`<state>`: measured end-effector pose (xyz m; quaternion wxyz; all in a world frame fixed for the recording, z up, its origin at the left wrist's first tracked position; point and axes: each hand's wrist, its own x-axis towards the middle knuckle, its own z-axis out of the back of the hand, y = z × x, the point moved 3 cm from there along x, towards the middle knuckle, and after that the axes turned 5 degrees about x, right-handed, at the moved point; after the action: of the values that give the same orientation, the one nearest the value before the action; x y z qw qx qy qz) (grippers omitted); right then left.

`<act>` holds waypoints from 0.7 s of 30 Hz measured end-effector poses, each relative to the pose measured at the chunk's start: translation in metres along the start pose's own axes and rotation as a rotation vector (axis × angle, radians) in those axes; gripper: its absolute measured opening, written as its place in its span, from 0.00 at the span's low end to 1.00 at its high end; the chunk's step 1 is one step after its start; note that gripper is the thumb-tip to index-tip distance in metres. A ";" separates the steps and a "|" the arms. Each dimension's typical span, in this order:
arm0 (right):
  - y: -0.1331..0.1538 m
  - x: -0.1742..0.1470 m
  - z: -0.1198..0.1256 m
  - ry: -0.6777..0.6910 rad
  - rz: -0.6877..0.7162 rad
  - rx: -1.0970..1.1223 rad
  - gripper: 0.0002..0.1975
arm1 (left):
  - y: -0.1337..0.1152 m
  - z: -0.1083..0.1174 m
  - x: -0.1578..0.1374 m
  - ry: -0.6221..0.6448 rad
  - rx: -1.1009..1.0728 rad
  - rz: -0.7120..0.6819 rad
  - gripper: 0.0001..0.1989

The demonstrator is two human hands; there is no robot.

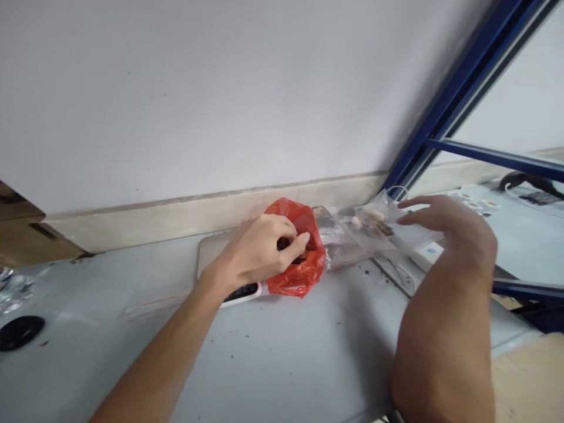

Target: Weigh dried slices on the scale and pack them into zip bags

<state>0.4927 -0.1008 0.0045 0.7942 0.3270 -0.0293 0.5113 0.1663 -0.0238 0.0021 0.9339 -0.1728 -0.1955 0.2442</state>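
Note:
My left hand (264, 244) reaches over the mouth of a red plastic bag (311, 270), its fingers curled toward the thumb. Dark brown pieces (304, 257) show inside the bag beside the thumb; what the fingers hold, if anything, is hidden. Under the bag and my wrist lies a flat kitchen scale (211, 249) with a dark display (242, 292). Off to the right, my right hand (434, 214) is held with fingers stretched out above clear plastic bags (356, 238). Pale and brown pieces lie in these bags. Whether the right fingertips touch the plastic I cannot tell.
A white wall (220, 106) with a stone skirting (132, 222) backs the grey table (273, 352). At the right rises a blue metal frame (434, 129). On the left are a black round object (21, 333), crumpled clear plastic (15, 291) and a cardboard box (20, 235).

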 end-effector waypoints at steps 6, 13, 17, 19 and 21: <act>0.086 -0.018 0.022 -0.190 -0.271 0.094 0.08 | 0.008 0.010 -0.005 -0.157 -0.017 0.013 0.24; 0.166 -0.032 -0.001 0.046 0.202 0.576 0.10 | 0.032 0.036 -0.015 -0.459 -0.269 0.143 0.25; 0.184 -0.032 -0.026 0.246 0.412 0.724 0.11 | 0.050 0.042 -0.021 -0.407 -0.473 0.215 0.19; 0.188 -0.030 -0.036 0.320 0.406 0.706 0.14 | 0.059 0.046 -0.025 -0.420 -0.564 0.259 0.17; 0.188 -0.026 -0.047 0.424 0.367 0.650 0.16 | 0.067 0.051 -0.029 -0.481 -0.611 0.296 0.17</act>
<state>0.3108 -0.0467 0.0499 0.5344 0.4371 0.2396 0.6826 0.0936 0.0276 0.0103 0.7223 -0.4063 -0.4446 0.3400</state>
